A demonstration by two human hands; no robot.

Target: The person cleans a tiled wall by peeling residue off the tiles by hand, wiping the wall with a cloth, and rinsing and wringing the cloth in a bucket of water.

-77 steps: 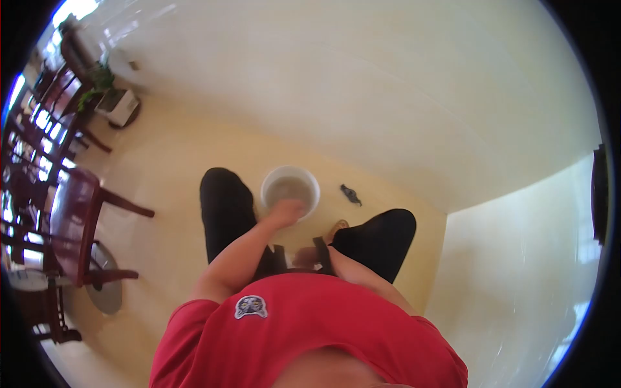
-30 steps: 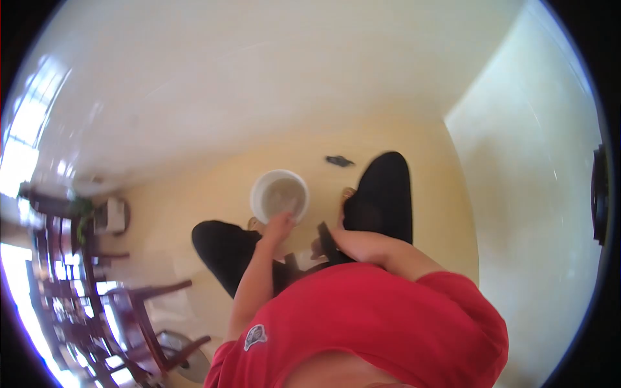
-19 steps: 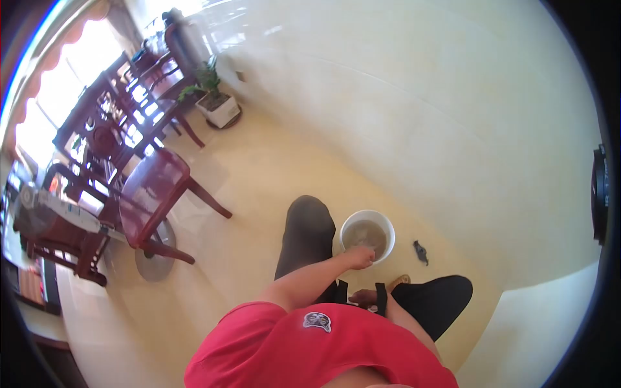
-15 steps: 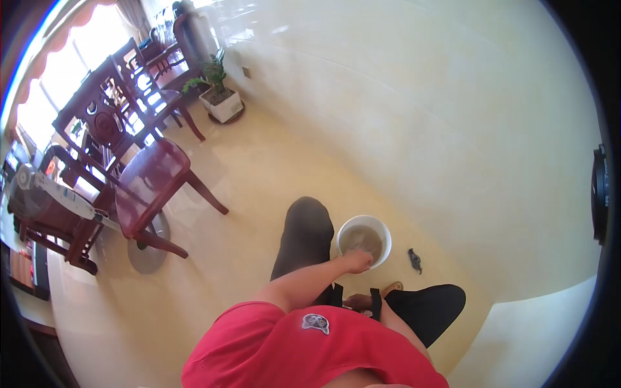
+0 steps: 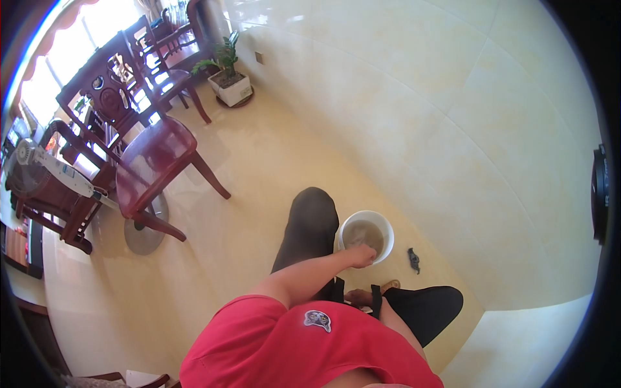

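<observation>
A small dark object [image 5: 414, 260] lies near a white bucket [image 5: 389, 238]; the left hand [image 5: 362, 256] bends over the bucket's rim. Neither its fingers' grip nor the right hand's [image 5: 358, 297] can be told.

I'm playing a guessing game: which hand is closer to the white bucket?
Left. The left hand is over the near side of the white bucket; the right hand is farther back, toward the red shirt.

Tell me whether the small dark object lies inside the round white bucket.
No, the dark object lies on the beige floor beside the bucket.
</observation>
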